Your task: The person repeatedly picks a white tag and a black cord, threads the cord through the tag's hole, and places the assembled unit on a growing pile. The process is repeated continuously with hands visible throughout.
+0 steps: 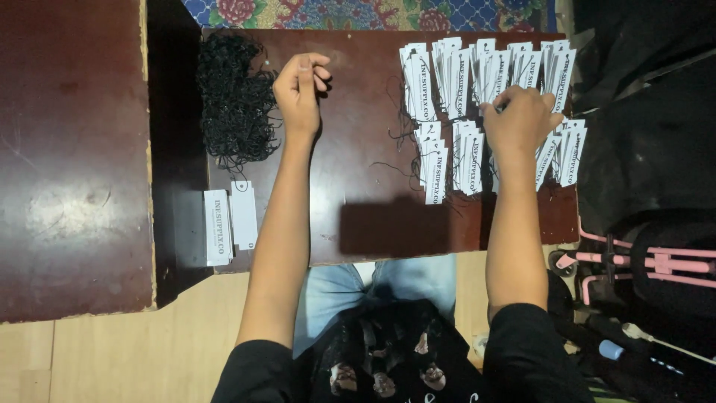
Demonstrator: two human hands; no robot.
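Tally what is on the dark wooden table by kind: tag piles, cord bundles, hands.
Fanned piles of white rectangular paper tags: 9
Separate small stack of white tags: 1
Tangled bundle of black cord: 1
Hands: 2, left hand and right hand
Total: 13

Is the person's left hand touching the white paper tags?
No, the left hand is by the pile of black strings, while the right hand rests on the white tags.
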